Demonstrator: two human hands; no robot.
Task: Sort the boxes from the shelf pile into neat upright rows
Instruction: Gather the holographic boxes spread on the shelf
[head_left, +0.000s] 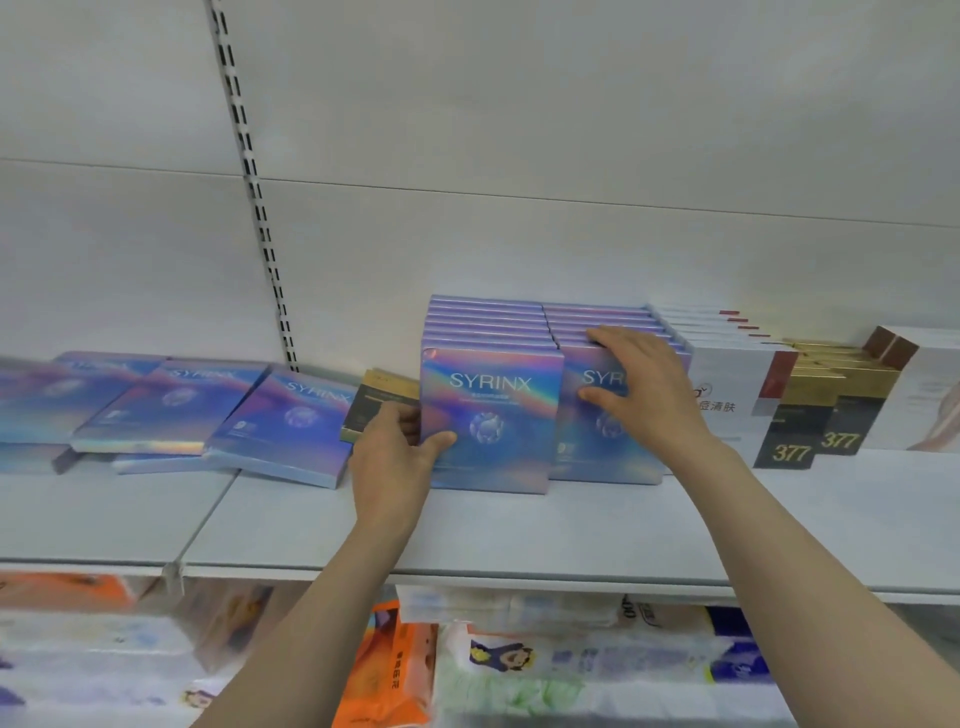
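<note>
- On the white shelf (519, 525), at its middle, two rows of iridescent blue-violet SYRINX boxes stand upright, front faces toward the camera, each row running back to the rear wall.
- Front box of the left row (491, 421) stands upright on the shelf, its right edge overlapping the front box of the right row (597, 431).
- Left hand (395, 457) makes its grip on the left row's front box at the lower left corner: thumb pressed on the front face, fingers wrapped behind the left edge, so the box lies to the right of the palm.
- Right hand (644, 384) lies spread over the right row's front box: fingers draped across the top edges of that row, thumb on the front face below the lettering. This grip is wide and flat, resting on the box rather than closed round it.
- Just left of the left hand, a black-and-gold box (379, 405) leans half hidden behind the fingers.
- Farther left, the pile of loose SYRINX boxes (208, 415) lies flat and overlapping on the shelf, well apart from both grips.
- To the right of the rows stand white boxes with red corners (727, 374), then black-and-gold boxes marked 377 (810, 431).
- Below the shelf edge sit soft packs, one of them orange (389, 670).
</note>
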